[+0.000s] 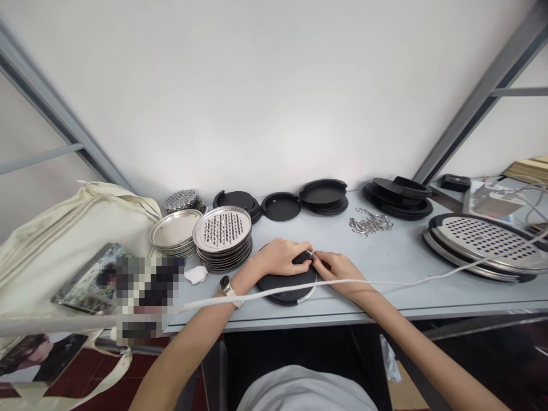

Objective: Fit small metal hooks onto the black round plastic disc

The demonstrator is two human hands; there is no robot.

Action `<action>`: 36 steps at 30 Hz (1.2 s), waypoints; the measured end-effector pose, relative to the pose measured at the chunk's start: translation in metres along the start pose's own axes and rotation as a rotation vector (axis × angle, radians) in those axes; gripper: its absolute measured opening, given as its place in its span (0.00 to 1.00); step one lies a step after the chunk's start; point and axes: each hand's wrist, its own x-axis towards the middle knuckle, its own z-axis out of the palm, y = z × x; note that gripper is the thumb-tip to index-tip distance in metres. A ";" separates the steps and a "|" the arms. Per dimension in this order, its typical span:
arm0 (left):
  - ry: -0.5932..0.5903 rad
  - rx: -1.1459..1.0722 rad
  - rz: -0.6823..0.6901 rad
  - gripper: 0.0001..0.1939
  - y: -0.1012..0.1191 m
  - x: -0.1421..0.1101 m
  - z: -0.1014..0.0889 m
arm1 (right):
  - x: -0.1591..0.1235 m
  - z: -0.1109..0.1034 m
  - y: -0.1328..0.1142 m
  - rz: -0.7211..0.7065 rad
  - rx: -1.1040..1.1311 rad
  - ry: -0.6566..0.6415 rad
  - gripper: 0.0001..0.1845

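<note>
A round black disc (285, 292) with a thin metal rim showing at its lower right lies on the table in front of me. My left hand (282, 258) rests over its top, thumb and fingers curled at the far right edge. There, a small shiny metal clip (309, 254) sits between my two hands. My right hand (336, 271) pinches at that clip with thumb and forefinger. Just left of the disc stands a stack of round metal graters (222, 231). Behind my right hand lies a loose pile of small metal clips (370, 222). Fingers hide part of the clip.
Round metal plates (175, 231) and black round holders (280, 206) line the back. Larger oval graters (483, 242) lie at the right. A white cable (385, 282) crosses above my forearms. A cream bag (81, 228) hangs over the left side.
</note>
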 end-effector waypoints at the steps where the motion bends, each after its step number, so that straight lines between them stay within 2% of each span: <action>1: 0.000 0.001 0.000 0.11 0.000 0.000 0.000 | 0.000 0.000 0.000 -0.002 -0.001 0.000 0.18; 8: 0.010 0.001 0.026 0.10 -0.001 0.000 0.000 | 0.001 -0.001 -0.001 -0.002 -0.001 0.005 0.18; 20: 0.007 0.037 -0.016 0.11 -0.001 0.000 0.000 | 0.001 0.000 -0.002 -0.007 -0.003 0.012 0.18; 27: 0.028 0.038 0.044 0.08 0.000 -0.001 0.001 | 0.002 0.000 -0.002 -0.020 0.036 0.011 0.21; 36: 0.037 0.053 0.089 0.07 0.001 -0.001 0.002 | -0.001 0.003 0.001 -0.019 0.092 0.063 0.10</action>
